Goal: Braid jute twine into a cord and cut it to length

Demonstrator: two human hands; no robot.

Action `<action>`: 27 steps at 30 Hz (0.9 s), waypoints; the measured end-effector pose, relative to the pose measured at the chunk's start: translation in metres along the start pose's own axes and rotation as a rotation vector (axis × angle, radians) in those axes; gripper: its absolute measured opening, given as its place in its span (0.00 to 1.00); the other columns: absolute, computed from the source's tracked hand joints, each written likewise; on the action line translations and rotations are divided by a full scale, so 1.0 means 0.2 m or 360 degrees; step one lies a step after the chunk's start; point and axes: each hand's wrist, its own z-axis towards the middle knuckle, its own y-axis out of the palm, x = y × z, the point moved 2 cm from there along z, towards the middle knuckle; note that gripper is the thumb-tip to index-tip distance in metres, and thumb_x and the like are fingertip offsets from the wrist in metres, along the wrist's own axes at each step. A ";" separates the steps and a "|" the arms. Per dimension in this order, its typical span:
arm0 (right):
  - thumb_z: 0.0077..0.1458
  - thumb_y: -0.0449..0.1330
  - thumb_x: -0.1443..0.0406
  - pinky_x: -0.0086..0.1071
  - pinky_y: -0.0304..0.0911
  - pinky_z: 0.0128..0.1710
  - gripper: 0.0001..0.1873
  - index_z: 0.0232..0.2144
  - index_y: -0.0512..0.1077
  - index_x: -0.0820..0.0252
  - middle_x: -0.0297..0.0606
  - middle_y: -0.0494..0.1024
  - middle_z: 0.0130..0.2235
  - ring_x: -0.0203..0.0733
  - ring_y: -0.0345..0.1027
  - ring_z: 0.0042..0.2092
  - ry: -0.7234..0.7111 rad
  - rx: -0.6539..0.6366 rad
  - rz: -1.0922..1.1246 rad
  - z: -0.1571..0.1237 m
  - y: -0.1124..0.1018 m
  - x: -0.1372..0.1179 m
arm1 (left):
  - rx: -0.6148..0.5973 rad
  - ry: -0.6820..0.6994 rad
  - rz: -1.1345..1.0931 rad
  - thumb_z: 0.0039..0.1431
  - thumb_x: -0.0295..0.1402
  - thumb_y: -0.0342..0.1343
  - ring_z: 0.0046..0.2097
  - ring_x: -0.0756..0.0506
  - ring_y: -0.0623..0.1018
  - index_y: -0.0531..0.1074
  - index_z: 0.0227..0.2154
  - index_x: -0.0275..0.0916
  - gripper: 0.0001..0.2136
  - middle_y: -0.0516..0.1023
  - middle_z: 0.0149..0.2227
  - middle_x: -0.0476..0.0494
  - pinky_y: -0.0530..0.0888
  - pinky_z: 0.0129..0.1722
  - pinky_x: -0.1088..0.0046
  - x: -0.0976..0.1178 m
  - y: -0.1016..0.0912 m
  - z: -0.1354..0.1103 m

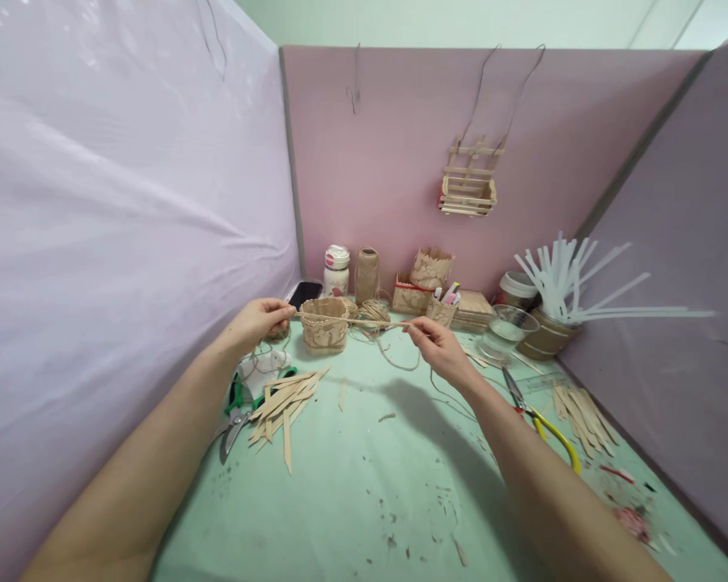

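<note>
A length of jute twine (355,321) is stretched level between my two hands above the green table. My left hand (259,321) is closed in a pinch on its left end, near the left wall. My right hand (435,343) pinches the right end, and loose twine (400,362) trails down from it onto the table. Just behind the taut twine stands a small twine-wrapped basket (324,325). A heap of loose twine (373,313) lies beside the basket.
Wooden craft sticks (285,402) and green-handled pliers (238,408) lie at the left. Yellow-handled scissors (537,414) and more sticks (582,414) lie at the right. A twine spool (367,275), white bottle (336,271), phone (305,292), glass bowl (508,330) and cup of white strips (561,299) line the back.
</note>
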 end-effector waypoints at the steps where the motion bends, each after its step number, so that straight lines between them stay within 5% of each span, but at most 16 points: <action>1: 0.50 0.57 0.54 0.28 0.49 0.23 0.14 0.29 0.74 0.58 0.32 0.65 0.24 0.33 0.53 0.24 -0.0005 0.0023 -0.0014 0.01 0.00 0.01 | -0.0005 0.0010 -0.0005 0.41 0.42 0.63 0.17 0.58 0.58 0.69 0.27 0.33 0.17 0.66 0.18 0.52 0.53 0.17 0.81 0.00 0.00 0.01; 5: 0.50 0.57 0.54 0.29 0.53 0.26 0.15 0.27 0.75 0.59 0.37 0.69 0.30 0.37 0.59 0.29 -0.0123 0.0140 -0.0079 0.07 -0.03 0.05 | -0.0121 0.0042 -0.0009 0.41 0.41 0.63 0.21 0.56 0.64 0.71 0.33 0.33 0.18 0.72 0.24 0.48 0.58 0.19 0.81 0.00 -0.01 0.06; 8: 0.51 0.55 0.53 0.29 0.52 0.26 0.17 0.26 0.75 0.60 0.36 0.69 0.26 0.36 0.58 0.27 -0.0107 0.0134 -0.0163 0.10 -0.03 0.09 | -0.0169 0.0081 0.0114 0.41 0.39 0.62 0.23 0.54 0.67 0.72 0.36 0.34 0.19 0.75 0.29 0.45 0.62 0.22 0.79 0.01 -0.01 0.10; 16: 0.54 0.50 0.55 0.28 0.50 0.22 0.18 0.41 0.68 0.60 0.31 0.71 0.21 0.33 0.52 0.20 -0.0010 0.0115 -0.0106 0.22 -0.02 0.20 | 0.0148 0.0460 0.0827 0.49 0.36 0.54 0.24 0.51 0.69 0.72 0.28 0.35 0.09 0.74 0.24 0.47 0.64 0.26 0.76 0.11 -0.01 0.27; 21: 0.52 0.51 0.56 0.28 0.53 0.25 0.14 0.31 0.67 0.60 0.35 0.72 0.22 0.35 0.58 0.23 -0.0023 0.0285 -0.0250 0.33 0.00 0.26 | 0.0338 0.0594 0.1113 0.50 0.28 0.50 0.29 0.49 0.72 0.74 0.31 0.37 0.08 0.77 0.28 0.47 0.65 0.30 0.76 0.12 0.01 0.43; 27: 0.50 0.50 0.59 0.30 0.55 0.30 0.15 0.26 0.70 0.62 0.40 0.74 0.26 0.39 0.63 0.28 0.0082 0.0384 -0.0518 0.40 0.08 0.39 | 0.0348 0.0562 0.1269 0.52 0.28 0.50 0.32 0.47 0.74 0.75 0.34 0.37 0.10 0.78 0.32 0.44 0.66 0.32 0.74 -0.01 0.02 0.60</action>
